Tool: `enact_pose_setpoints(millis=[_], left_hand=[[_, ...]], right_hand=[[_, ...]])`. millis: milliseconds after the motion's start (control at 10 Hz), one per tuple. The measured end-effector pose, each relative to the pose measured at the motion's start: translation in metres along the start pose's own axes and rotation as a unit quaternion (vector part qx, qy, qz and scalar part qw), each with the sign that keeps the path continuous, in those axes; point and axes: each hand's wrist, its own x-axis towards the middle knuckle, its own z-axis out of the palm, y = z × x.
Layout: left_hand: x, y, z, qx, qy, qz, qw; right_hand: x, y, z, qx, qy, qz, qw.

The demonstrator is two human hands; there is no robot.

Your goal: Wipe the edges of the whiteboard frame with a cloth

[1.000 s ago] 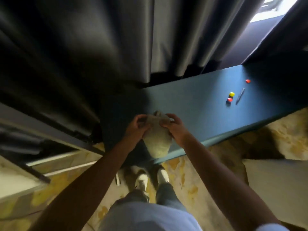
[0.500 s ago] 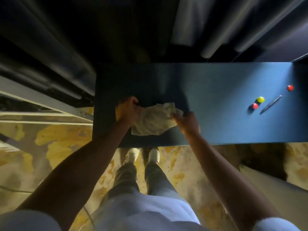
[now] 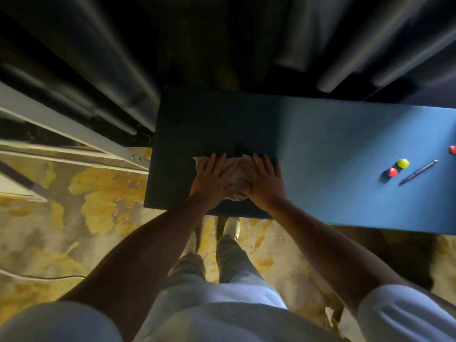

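A pale crumpled cloth (image 3: 234, 172) lies on the dark left end of a blue flat surface (image 3: 320, 149), close to its near edge. My left hand (image 3: 209, 180) lies flat on the cloth's left part with the fingers spread. My right hand (image 3: 264, 181) presses flat on its right part, fingers also spread. The two hands sit side by side, thumbs almost touching, and cover most of the cloth. Only its left corner and a strip between the hands show. The surface's left edge (image 3: 151, 169) is a hand's width left of my left hand.
A yellow magnet (image 3: 403, 163), two red magnets (image 3: 392, 172) (image 3: 452, 149) and a pen (image 3: 418, 172) lie on the surface at the right. Dark curtains (image 3: 111, 58) hang behind. A white rail (image 3: 74, 127) runs at the left. My shoes (image 3: 230, 225) stand on a patchy yellow floor (image 3: 103, 206).
The cloth went from held up between both hands, to spread on the surface, to pressed under both flat palms. My view has swung to look straight down.
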Motion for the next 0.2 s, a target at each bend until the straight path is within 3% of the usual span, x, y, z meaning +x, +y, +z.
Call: enact_pose_setpoints(millis=[100, 200], left_hand=[[-0.011, 0.009, -0.002, -0.061, 0.003, -0.041, 0.997], [-0.023, -0.013, -0.038, -0.060, 0.110, -0.036, 0.992]], right_hand=[[-0.007, -0.001, 0.002, 0.002, -0.040, 0.008, 0.999], [0.001, -0.016, -0.023, 0.040, -0.014, 0.052, 0.998]])
